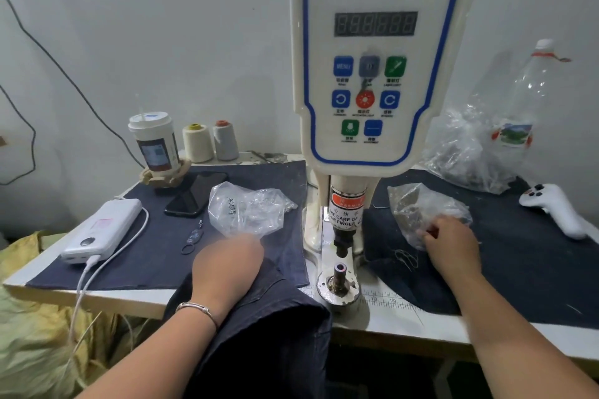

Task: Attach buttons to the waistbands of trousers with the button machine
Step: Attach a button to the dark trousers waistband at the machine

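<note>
A white servo button machine (376,58) stands at the middle of the table, with its metal lower die (339,269) near the front edge. Dark trousers (275,311) hang over that edge just left of the die. My left hand (227,266) rests on them, its fingers bent under at the mouth of a clear bag of small metal parts (246,207); the fingertips are hidden. On the other side, my right hand (450,243) has its fingers inside a second clear bag (421,207) that lies on dark cloth; whether it holds anything is hidden.
On the left lie a white power bank (103,230) with its cable, a black phone (196,193), a paper cup (155,142) and two thread cones (210,141). A crumpled plastic bag, an empty bottle (525,107) and a white controller (557,209) occupy the right.
</note>
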`<action>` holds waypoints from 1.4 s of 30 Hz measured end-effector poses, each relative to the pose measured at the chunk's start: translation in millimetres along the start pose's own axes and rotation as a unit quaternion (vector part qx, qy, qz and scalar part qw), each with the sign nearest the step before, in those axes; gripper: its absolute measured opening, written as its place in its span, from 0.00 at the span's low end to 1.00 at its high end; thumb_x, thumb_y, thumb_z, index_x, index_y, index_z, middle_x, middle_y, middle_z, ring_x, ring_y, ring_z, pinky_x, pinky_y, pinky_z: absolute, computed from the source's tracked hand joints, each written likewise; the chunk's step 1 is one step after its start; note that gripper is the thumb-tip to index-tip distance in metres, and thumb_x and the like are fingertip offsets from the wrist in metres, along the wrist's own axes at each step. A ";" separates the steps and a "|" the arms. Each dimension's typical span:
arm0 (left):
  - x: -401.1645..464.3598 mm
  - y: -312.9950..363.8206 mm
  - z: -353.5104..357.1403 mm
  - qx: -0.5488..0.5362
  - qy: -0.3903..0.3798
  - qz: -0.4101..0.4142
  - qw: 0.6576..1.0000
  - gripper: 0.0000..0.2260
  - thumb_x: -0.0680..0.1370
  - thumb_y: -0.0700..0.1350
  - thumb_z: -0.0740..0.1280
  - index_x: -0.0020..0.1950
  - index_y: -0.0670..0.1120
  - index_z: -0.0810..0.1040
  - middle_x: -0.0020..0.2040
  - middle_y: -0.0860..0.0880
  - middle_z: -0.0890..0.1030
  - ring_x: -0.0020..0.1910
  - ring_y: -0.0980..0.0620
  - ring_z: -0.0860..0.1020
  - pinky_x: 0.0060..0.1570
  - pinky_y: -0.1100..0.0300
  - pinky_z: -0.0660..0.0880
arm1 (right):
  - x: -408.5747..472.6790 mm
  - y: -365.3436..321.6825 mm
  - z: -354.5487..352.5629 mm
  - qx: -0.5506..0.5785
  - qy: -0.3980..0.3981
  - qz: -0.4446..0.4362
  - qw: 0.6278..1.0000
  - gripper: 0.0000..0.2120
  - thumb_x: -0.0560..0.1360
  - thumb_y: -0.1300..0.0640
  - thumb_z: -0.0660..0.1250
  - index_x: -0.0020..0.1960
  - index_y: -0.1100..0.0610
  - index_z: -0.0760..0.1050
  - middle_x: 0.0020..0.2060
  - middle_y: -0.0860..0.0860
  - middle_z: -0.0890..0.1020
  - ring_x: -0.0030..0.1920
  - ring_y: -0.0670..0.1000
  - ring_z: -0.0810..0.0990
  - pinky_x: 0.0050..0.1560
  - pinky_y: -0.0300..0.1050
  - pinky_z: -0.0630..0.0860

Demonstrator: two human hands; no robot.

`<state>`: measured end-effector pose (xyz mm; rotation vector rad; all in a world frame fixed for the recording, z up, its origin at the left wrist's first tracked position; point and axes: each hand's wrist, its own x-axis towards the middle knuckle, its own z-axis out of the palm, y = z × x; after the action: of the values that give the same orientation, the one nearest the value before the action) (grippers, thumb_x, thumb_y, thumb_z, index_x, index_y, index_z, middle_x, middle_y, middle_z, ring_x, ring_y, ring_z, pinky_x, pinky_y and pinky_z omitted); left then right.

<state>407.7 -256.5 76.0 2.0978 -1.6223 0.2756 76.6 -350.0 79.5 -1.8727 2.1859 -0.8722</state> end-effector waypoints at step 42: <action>2.2 -1.1 3.5 0.001 -0.010 -0.014 1.000 0.20 0.79 0.51 0.62 0.29 0.48 0.64 0.27 0.50 0.71 0.33 0.45 0.69 0.30 0.55 0.58 | 0.1 11.7 -2.3 0.137 0.025 0.011 0.990 0.06 0.77 0.61 0.65 0.41 0.57 0.72 0.42 0.56 0.81 0.43 0.57 0.76 0.41 0.45 0.66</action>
<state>408.9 -259.8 73.7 2.1301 -1.6030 0.2465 65.5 -348.6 75.5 -1.7105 1.9876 -1.1609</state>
